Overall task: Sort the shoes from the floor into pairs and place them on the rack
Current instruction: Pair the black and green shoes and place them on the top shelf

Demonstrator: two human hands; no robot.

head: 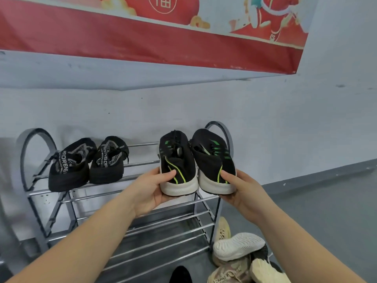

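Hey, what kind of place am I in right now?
Probably an entryway or storage corner indoors: a metal shoe rack stands against a plain wall, loose shoes lie piled on a grey floor, and a red festive banner hangs above.

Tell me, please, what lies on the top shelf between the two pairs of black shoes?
Only bare rack rails separate the lettered pair from the green-striped pair in the head view.

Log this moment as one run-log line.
left hand: holds left green shoe | right hand: holds right green shoe | rack: black pair on top
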